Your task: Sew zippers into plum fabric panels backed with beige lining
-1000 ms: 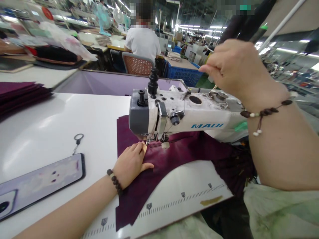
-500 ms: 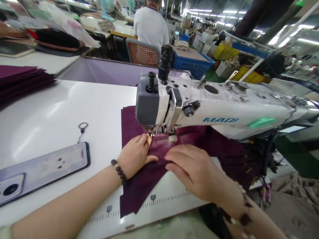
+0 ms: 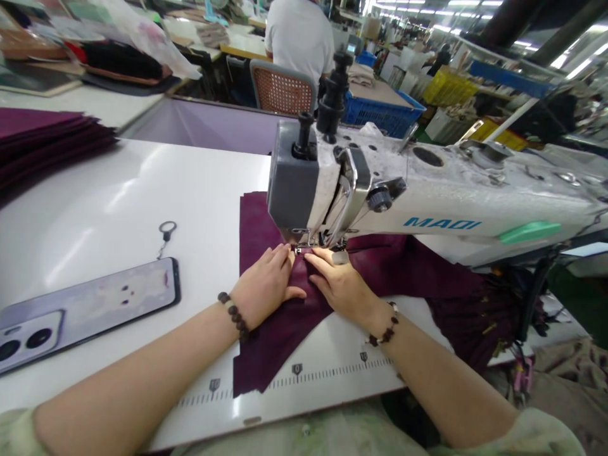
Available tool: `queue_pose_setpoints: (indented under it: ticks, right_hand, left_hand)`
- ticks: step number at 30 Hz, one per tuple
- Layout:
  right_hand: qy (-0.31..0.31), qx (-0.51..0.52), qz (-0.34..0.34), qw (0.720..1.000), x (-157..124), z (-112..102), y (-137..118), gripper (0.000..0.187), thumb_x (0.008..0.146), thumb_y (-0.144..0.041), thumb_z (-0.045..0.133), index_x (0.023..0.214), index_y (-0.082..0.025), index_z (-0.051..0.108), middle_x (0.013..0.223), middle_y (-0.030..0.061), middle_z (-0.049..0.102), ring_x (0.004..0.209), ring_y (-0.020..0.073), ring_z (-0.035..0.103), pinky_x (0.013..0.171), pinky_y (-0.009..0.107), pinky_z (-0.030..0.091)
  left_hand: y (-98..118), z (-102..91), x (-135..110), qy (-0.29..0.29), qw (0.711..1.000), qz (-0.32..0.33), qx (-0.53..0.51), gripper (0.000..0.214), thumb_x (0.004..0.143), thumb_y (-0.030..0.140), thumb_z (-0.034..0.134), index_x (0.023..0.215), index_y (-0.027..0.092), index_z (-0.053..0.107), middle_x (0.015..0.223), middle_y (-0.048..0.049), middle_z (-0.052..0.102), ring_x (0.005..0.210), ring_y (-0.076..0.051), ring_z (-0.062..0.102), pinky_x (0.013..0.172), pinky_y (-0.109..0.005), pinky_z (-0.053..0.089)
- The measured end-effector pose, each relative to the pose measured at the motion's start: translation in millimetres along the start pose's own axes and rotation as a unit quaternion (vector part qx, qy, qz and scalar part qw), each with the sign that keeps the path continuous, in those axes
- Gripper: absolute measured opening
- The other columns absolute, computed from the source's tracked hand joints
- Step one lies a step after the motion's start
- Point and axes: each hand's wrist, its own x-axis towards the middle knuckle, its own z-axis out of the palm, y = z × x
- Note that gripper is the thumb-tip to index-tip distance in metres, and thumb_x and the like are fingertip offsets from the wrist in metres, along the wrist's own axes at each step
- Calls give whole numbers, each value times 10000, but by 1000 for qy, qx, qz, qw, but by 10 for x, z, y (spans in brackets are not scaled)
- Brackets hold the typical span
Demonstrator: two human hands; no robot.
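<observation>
A dark purple piece of fabric [image 3: 280,342] lies under the needle area of a white sewing machine [image 3: 427,196]. My left hand [image 3: 264,282] rests on the fabric left of the presser foot [image 3: 299,250], fingers stretched forward and thumb out to the side. On the other side, my right hand [image 3: 346,288] lies on the same cloth, its fingertips just in front of the presser foot. Both hands press the cloth from above and grasp nothing. The needle tip is too small to make out.
A phone [image 3: 95,304] with a ring strap lies on the table at left. Behind it sits a stack of purple fabric [image 3: 47,145]. More purple pieces [image 3: 484,316] hang at right. Beyond the table, a person in white [image 3: 300,44] sits on a chair.
My right hand has moved forward and left, from the near edge of the cloth to beside the presser foot. My left hand stays on the cloth. The view has shifted slightly.
</observation>
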Motion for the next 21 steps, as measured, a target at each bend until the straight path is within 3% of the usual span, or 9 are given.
queue_pose_setpoints:
  ticks: [6,21]
  right_hand:
    - [0,-7,-8,1000,20,13,30,352,871,-218,410,1207,-169,502,1210,139,502,1188,238,405,1022,517,273]
    - [7,-16,-10,1000,32,15,11,358,889,-241,379,1217,-156,493,1235,131,491,1170,236,424,1016,500,302]
  left_hand:
    - [15,-33,14,-29,999,-17,-8,699,708,565,573,1131,11,514,1165,-215,523,1131,-303,480,973,-375,383]
    - [-18,-45,44,-32,999,-17,-17,726,706,576,563,1143,-2,507,1160,-214,523,1117,-297,484,954,-364,393]
